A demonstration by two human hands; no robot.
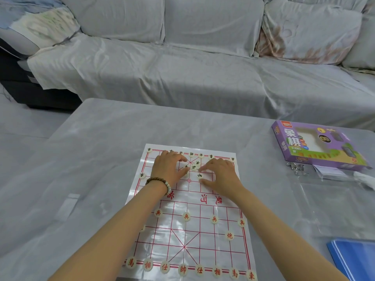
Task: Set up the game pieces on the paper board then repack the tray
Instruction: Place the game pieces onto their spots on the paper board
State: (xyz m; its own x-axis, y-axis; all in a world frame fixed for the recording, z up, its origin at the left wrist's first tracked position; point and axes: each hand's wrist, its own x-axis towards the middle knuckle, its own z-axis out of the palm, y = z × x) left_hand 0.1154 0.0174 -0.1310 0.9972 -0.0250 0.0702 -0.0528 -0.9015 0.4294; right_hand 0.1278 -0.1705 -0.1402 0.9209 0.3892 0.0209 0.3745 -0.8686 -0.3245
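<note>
The paper board (221, 246) lies flat on the covered table. Red-lettered pieces fill its near row (182, 269), with more on the rows above (186, 216). Black-lettered pieces line the far row (201, 155), and a small cluster (194, 166) sits loose behind it. My left hand (168, 167), with a bead bracelet on its wrist, rests on the board with fingers spread, its thumb touching a piece at the cluster's left. My right hand (221, 173) pinches a black piece (200, 175) by its edges between forefinger and thumb. A clear plastic tray (332, 207) lies to the right of the board.
The purple game box (316, 145) stands at the table's far right, with metal rings (294, 167) and a white card (328, 171) in front of it. A blue folder (357, 258) sits at the near right. A covered sofa (182, 67) runs behind the table.
</note>
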